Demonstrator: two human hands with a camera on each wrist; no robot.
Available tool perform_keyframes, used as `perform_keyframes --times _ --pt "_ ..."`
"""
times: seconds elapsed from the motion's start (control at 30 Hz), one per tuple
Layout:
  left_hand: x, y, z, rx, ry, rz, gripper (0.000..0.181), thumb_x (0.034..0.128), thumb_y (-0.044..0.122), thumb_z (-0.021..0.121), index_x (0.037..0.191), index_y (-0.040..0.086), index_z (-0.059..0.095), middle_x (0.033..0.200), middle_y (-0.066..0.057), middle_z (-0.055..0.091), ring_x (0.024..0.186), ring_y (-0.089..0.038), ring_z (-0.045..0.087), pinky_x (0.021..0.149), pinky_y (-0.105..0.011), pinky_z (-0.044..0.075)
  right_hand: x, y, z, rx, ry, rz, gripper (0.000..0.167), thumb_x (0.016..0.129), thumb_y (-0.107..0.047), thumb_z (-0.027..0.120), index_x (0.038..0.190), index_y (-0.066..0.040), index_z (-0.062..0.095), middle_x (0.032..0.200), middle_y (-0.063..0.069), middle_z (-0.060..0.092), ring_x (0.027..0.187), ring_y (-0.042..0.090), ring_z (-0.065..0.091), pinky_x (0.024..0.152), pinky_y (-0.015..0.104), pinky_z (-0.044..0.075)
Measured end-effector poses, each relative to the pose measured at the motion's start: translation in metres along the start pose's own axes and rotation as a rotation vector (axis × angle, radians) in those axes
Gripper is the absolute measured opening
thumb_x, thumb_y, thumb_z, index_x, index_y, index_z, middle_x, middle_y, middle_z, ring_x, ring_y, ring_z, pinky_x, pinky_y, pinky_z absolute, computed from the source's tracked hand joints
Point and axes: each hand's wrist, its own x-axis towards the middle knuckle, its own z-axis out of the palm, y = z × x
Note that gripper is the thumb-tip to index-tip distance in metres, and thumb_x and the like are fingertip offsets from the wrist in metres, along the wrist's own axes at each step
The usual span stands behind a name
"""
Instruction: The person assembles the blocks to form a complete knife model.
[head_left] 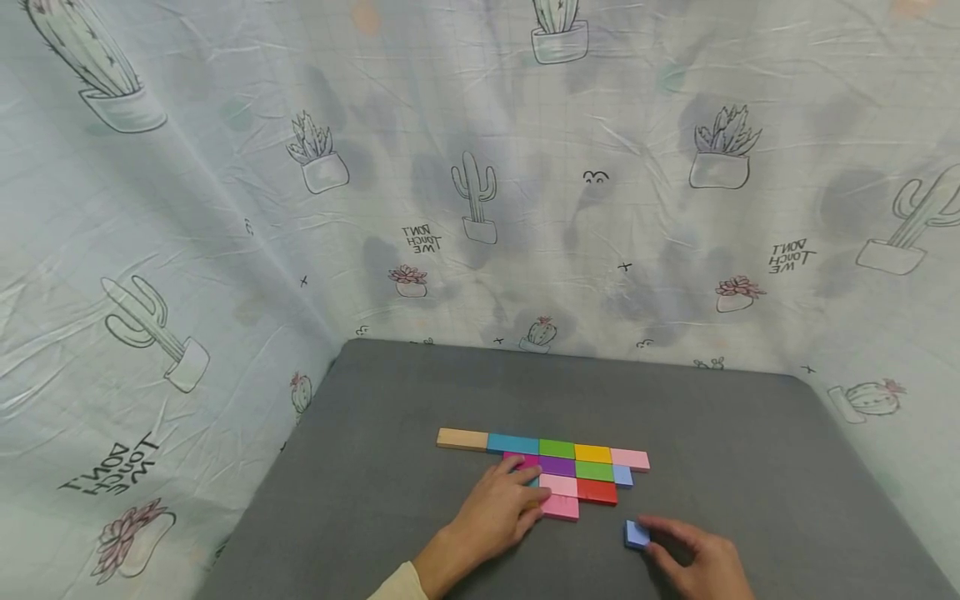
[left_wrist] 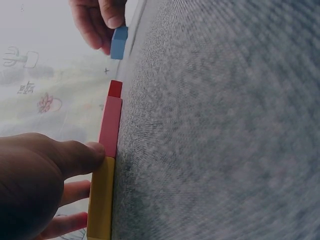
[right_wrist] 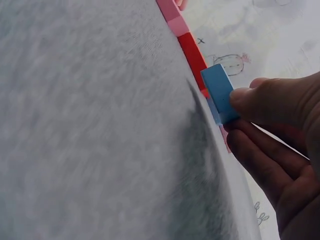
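Flat coloured wooden blocks lie in joined rows on the grey table. My left hand [head_left: 491,510] rests over the left part of the nearer rows, fingers spread, touching the magenta block [head_left: 517,458] and the pink block [head_left: 558,485]. Its thumb presses where a front pink block [left_wrist: 111,125] meets a yellow block [left_wrist: 101,200], which the hand hides in the head view. My right hand [head_left: 701,560] pinches a small blue block [head_left: 637,535] between thumb and fingers, right of the front row and apart from it. The right wrist view shows this blue block [right_wrist: 218,92] tilted.
The back row holds a natural wood block [head_left: 462,439], a blue one [head_left: 513,443], a green one [head_left: 557,448], a yellow one [head_left: 592,453] and a pink one [head_left: 630,459]. A red block [head_left: 597,492] ends the third row. Cactus-print cloth [head_left: 480,275] hangs behind the table [head_left: 712,425].
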Motion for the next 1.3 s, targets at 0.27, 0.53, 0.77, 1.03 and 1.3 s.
perform_keyframes --times 0.27,0.53,0.77,1.03,1.3 --pt "0.000 0.001 0.001 0.027 0.003 0.013 0.034 0.1023 0.040 0.078 0.136 0.040 0.078 0.153 0.009 0.067 0.151 -0.027 0.054 0.118 -0.058 0.053 0.008 -0.009 0.000 0.002 0.013 -0.078 0.036 0.087 -0.009 0.092 0.121 -0.019 0.084 0.117 -0.002 0.083 0.109 0.023 0.080 0.095 0.042 0.066" --pt "0.001 0.002 0.003 0.043 0.013 0.028 0.033 0.1035 0.040 0.077 0.136 0.039 0.079 0.152 0.007 0.068 0.151 -0.027 0.055 0.119 -0.058 0.052 0.014 -0.024 0.004 0.051 0.033 -0.144 0.039 0.086 -0.009 0.094 0.122 -0.022 0.084 0.118 -0.004 0.083 0.106 0.018 0.079 0.094 0.042 0.067" --pt "0.002 0.004 0.003 0.041 0.003 0.025 0.033 0.1034 0.040 0.077 0.137 0.038 0.079 0.153 0.008 0.068 0.151 -0.027 0.055 0.120 -0.058 0.051 0.019 -0.031 0.009 0.047 0.046 -0.190 0.038 0.086 -0.008 0.093 0.120 -0.023 0.085 0.115 -0.007 0.083 0.103 0.014 0.078 0.094 0.041 0.067" --pt "0.002 0.005 0.003 0.042 0.001 0.029 0.034 0.1035 0.039 0.077 0.137 0.038 0.079 0.153 0.007 0.068 0.151 -0.028 0.054 0.119 -0.058 0.051 0.025 -0.031 0.016 0.077 0.059 -0.256 0.036 0.083 -0.008 0.095 0.116 -0.021 0.087 0.111 -0.008 0.084 0.097 0.009 0.077 0.091 0.038 0.067" --pt "0.002 0.005 0.004 0.045 0.007 0.035 0.032 0.1044 0.038 0.076 0.136 0.037 0.079 0.153 0.007 0.067 0.152 -0.027 0.054 0.119 -0.058 0.052 0.028 -0.031 0.018 0.061 0.017 -0.232 0.037 0.086 -0.008 0.094 0.120 -0.018 0.086 0.117 -0.003 0.084 0.100 0.014 0.077 0.095 0.044 0.066"
